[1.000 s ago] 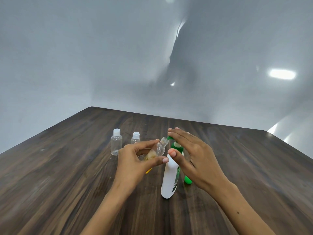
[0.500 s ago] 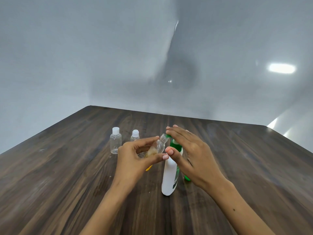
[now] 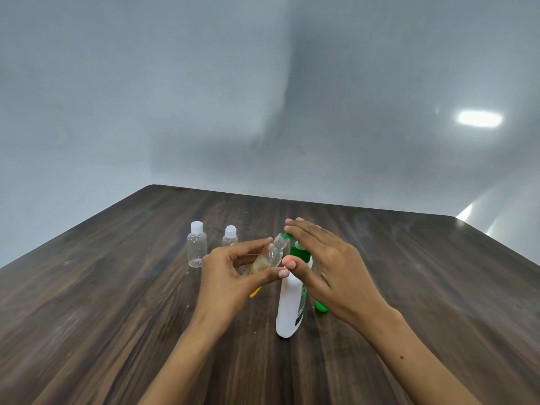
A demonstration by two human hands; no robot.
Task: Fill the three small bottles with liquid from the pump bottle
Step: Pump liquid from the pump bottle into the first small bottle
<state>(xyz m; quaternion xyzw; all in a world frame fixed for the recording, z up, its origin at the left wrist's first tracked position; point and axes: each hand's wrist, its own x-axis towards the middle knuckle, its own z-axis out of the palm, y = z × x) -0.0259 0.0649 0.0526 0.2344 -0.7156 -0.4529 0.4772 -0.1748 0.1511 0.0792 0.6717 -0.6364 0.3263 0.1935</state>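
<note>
Two capped small bottles stand at ten o'clock on the worktop, seemingly not yet filled. The left hand pinches an uncapped small bottle, tilted, its mouth at the green pump nozzle. The right hand lies flat, fingers straight, on the head of the white pump bottle standing at six o'clock. To pump well, I judge: keep the mouth directly under the spout, press slowly and fully, and steady the tall bottle, which could tip.
</note>
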